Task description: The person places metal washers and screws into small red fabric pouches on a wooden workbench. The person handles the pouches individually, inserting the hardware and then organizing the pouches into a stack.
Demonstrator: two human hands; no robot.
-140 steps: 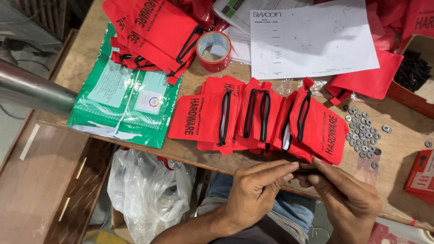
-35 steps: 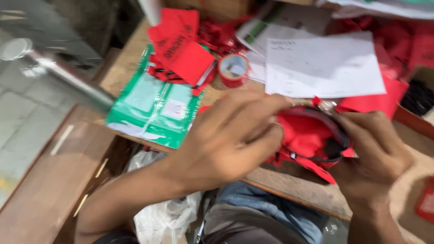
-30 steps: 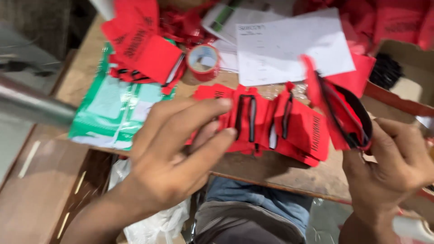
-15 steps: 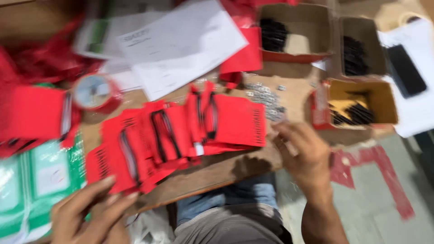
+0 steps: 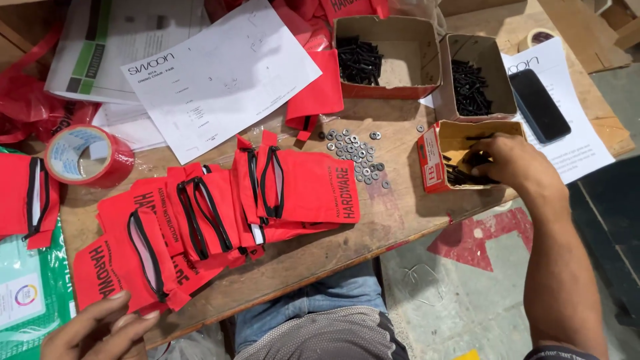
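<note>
Red zippered pouches (image 5: 220, 213) lie fanned along the wooden table's (image 5: 393, 213) near edge; my left hand (image 5: 100, 330) rests loose-fingered against the nearest one, gripping nothing. Just beyond them sit scattered washers (image 5: 357, 150). Farther right, my right hand (image 5: 510, 163) dips into a small cardboard box (image 5: 440, 143) of black screws (image 5: 460, 177); whether its fingers have closed on any, I cannot tell.

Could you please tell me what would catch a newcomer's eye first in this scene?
A fan of overlapping red zip pouches fills the middle of the wooden table. The right hand reaches into a small box of black screws at the right, with loose washers beside it. The left hand rests by the nearest pouch.
</note>
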